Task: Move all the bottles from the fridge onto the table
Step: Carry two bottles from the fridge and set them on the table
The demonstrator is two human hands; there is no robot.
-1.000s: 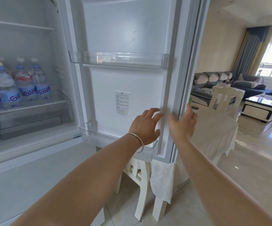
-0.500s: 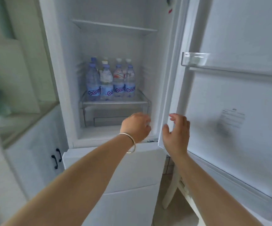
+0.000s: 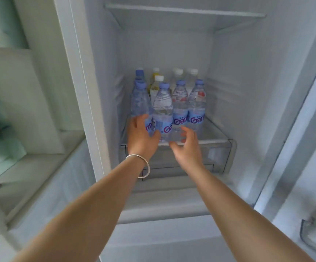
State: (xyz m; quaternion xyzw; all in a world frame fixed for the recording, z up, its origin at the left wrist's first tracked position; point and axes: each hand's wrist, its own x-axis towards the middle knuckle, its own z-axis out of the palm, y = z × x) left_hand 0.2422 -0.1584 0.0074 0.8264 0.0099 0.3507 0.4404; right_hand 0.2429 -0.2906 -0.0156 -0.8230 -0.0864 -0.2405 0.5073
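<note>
Several clear water bottles with blue caps and blue labels stand upright on the glass shelf [image 3: 214, 141] of the open fridge. Behind them are white-capped bottles [image 3: 178, 72] and a yellowish one [image 3: 156, 81]. My left hand [image 3: 141, 135], with a silver bangle on the wrist, is at the base of the leftmost front bottle [image 3: 140, 100]; fingers and thumb bracket its label, not visibly clamped. My right hand [image 3: 187, 146] hovers with fingers spread just before the bases of the second bottle [image 3: 162, 104] and third bottle [image 3: 180, 103]. It holds nothing. All the bottles rest on the shelf.
A clear drawer [image 3: 217, 157] sits under the bottle shelf, and another shelf [image 3: 183, 12] spans the fridge above. The open fridge door [image 3: 308, 129] stands at the right. A pale cabinet with a ledge [image 3: 30, 103] flanks the fridge on the left.
My view turned from the door to the fridge interior and moved closer. Both hands left the door edge and reached in to the front row of bottles.
</note>
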